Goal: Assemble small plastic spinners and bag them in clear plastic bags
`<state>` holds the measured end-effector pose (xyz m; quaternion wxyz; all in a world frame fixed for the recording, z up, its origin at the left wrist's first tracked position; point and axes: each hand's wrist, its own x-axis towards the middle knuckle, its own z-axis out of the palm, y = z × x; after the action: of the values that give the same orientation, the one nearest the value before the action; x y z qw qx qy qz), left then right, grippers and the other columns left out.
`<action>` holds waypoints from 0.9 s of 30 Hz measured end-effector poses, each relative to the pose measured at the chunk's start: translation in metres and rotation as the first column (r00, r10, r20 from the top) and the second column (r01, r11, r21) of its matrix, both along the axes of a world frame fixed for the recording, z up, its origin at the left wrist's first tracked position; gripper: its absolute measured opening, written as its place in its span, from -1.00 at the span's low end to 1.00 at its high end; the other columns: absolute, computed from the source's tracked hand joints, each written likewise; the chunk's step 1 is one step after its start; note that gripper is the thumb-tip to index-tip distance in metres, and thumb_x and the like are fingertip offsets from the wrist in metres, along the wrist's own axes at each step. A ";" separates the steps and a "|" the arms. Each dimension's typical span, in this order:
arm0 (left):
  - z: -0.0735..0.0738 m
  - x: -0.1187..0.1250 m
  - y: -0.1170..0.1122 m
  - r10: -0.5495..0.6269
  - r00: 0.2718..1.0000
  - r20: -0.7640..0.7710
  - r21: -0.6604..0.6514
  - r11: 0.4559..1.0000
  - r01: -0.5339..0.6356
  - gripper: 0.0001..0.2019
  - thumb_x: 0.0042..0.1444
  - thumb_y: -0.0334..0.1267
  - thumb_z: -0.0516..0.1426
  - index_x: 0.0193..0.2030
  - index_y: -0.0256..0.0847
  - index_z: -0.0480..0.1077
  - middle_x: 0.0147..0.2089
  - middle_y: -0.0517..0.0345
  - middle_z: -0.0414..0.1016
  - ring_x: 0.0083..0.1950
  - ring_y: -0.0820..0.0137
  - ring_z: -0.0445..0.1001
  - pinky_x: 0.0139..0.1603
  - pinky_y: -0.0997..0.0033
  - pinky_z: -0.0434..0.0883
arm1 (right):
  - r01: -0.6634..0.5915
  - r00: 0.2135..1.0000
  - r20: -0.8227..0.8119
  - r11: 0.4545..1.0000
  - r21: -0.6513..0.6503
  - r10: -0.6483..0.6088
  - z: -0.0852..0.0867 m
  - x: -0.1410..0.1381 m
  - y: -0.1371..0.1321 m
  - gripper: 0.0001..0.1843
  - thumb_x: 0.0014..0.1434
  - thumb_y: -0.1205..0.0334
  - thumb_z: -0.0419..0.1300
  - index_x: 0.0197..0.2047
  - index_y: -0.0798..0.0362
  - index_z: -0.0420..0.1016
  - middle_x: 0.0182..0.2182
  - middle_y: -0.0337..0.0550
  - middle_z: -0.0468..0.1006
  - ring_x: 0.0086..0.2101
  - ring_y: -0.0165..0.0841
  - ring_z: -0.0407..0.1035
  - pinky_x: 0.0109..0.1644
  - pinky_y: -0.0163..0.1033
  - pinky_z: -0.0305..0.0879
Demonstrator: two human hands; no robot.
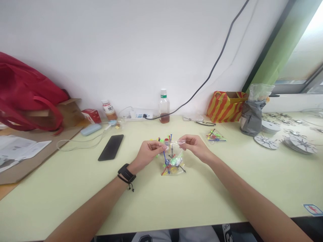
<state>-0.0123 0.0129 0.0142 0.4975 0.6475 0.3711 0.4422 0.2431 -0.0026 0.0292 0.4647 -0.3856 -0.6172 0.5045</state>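
Observation:
A small clear plastic bag [173, 160] full of colourful plastic sticks and small parts hangs over the pale green table [176, 201]. My left hand [148, 152], with a black watch on its wrist, pinches the bag's top edge on the left. On the right side of that top edge my right hand [193, 145] pinches it too. More coloured parts [165, 138] lie just behind the bag.
A black phone [111, 147] lies left of my hands. A second small bag of coloured parts [215, 136] lies to the right. Along the wall stand two bottles [164, 107], a power strip [137, 114], a striped bag [225, 106] and a red bag [25, 97]. White discs [290, 139] lie far right.

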 end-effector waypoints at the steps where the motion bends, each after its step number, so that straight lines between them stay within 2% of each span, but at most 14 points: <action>1: 0.000 -0.001 0.001 -0.022 1.000 -0.005 -0.004 1.000 0.022 -0.69 0.07 -0.05 0.43 -0.20 -0.28 0.68 -0.21 -0.05 0.72 -0.24 0.27 0.64 -0.16 0.33 0.55 | -0.011 1.000 -0.017 1.000 -0.006 0.011 0.000 0.000 -0.001 -0.72 0.07 0.04 0.46 -0.21 0.02 0.64 -0.41 -0.21 0.57 -0.39 -0.34 0.38 -0.23 -0.17 0.33; 5: 0.006 -0.005 0.002 -0.095 0.995 -0.016 -0.008 0.995 0.095 -0.71 0.11 -0.08 0.41 -0.18 -0.28 0.66 -0.18 -0.05 0.71 -0.16 0.25 0.65 -0.07 0.31 0.55 | -0.072 0.995 -0.072 0.997 -0.016 0.071 0.003 -0.001 -0.003 -0.74 0.10 0.12 0.45 -0.15 0.01 0.66 -0.46 -0.24 0.55 -0.40 -0.35 0.39 -0.24 -0.18 0.33; 8: 0.010 -0.006 0.001 -0.083 0.996 0.032 0.001 0.997 0.083 -0.70 0.09 -0.13 0.42 -0.10 -0.24 0.64 -0.06 -0.05 0.69 -0.05 0.24 0.63 0.01 0.32 0.53 | -0.079 0.994 -0.073 0.997 -0.011 0.078 0.002 -0.003 -0.004 -0.76 0.12 0.10 0.43 -0.17 0.04 0.68 -0.46 -0.21 0.57 -0.42 -0.36 0.39 -0.27 -0.19 0.33; 10: 0.009 -0.005 0.001 -0.070 0.993 0.092 -0.027 0.997 0.073 -0.67 0.09 -0.14 0.42 -0.04 -0.21 0.63 -0.04 -0.04 0.69 -0.05 0.25 0.63 0.01 0.33 0.53 | -0.078 0.994 -0.083 0.997 -0.019 0.076 0.000 -0.004 -0.003 -0.74 0.15 0.07 0.42 -0.15 0.04 0.68 -0.44 -0.19 0.59 -0.42 -0.36 0.40 -0.27 -0.20 0.33; 12: 0.007 -0.004 0.001 -0.058 0.989 0.133 -0.060 0.996 0.067 -0.69 0.12 -0.12 0.41 -0.05 -0.21 0.63 -0.11 -0.02 0.69 -0.12 0.28 0.63 -0.04 0.33 0.53 | -0.076 0.993 -0.089 0.997 -0.030 0.073 -0.001 -0.004 -0.003 -0.73 0.17 0.05 0.40 -0.14 0.04 0.68 -0.43 -0.18 0.61 -0.42 -0.36 0.40 -0.28 -0.20 0.33; 16: 0.003 -0.003 0.002 -0.003 0.993 0.120 -0.060 0.998 0.010 -0.76 0.14 -0.09 0.39 -0.19 -0.23 0.65 -0.23 0.04 0.67 -0.20 0.33 0.61 -0.12 0.38 0.50 | -0.055 0.994 -0.093 0.998 -0.026 0.052 0.000 -0.004 -0.003 -0.72 0.17 0.07 0.39 -0.09 0.01 0.70 -0.44 -0.19 0.60 -0.41 -0.35 0.41 -0.27 -0.19 0.34; 19: 0.005 -0.002 0.002 0.024 0.989 0.147 -0.073 0.997 -0.013 -0.72 0.11 -0.13 0.40 -0.08 -0.19 0.66 -0.23 0.06 0.68 -0.18 0.32 0.61 -0.10 0.37 0.50 | -0.048 0.991 -0.125 0.998 -0.036 0.043 -0.001 -0.004 -0.004 -0.70 0.16 0.12 0.37 -0.04 0.01 0.71 -0.43 -0.17 0.61 -0.40 -0.34 0.40 -0.25 -0.18 0.34; 21: 0.008 -0.001 0.001 0.046 0.980 0.195 -0.105 0.994 -0.026 -0.70 0.05 -0.17 0.43 -0.07 -0.19 0.67 -0.24 0.06 0.68 -0.19 0.32 0.61 -0.09 0.35 0.51 | -0.039 0.986 -0.162 0.997 -0.072 0.027 -0.003 -0.005 -0.003 -0.73 0.15 0.14 0.36 -0.10 0.02 0.73 -0.44 -0.15 0.61 -0.41 -0.35 0.38 -0.27 -0.19 0.33; 24: 0.011 0.000 0.001 0.075 0.966 0.248 -0.143 0.989 -0.040 -0.78 0.00 -0.20 0.44 -0.22 -0.23 0.69 -0.19 0.00 0.70 -0.19 0.29 0.62 -0.06 0.32 0.52 | -0.041 0.975 -0.220 0.994 -0.105 0.017 -0.007 -0.005 -0.001 -0.79 0.12 0.17 0.33 -0.21 0.05 0.73 -0.45 -0.14 0.60 -0.42 -0.36 0.38 -0.29 -0.21 0.31; 27: 0.010 0.000 0.001 0.032 0.961 0.273 -0.125 0.992 0.002 -0.74 0.14 -0.12 0.34 -0.16 -0.27 0.69 -0.17 -0.07 0.70 -0.15 0.25 0.62 -0.02 0.27 0.53 | -0.066 0.964 -0.265 0.993 -0.100 0.038 -0.008 -0.006 0.001 -0.71 0.20 0.05 0.26 -0.25 0.08 0.71 -0.47 -0.11 0.58 -0.41 -0.33 0.40 -0.31 -0.21 0.32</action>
<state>-0.0128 0.0135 0.0241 0.5801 0.5448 0.3302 0.5076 0.2369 -0.0020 0.0209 0.5075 -0.3235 -0.5319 0.5957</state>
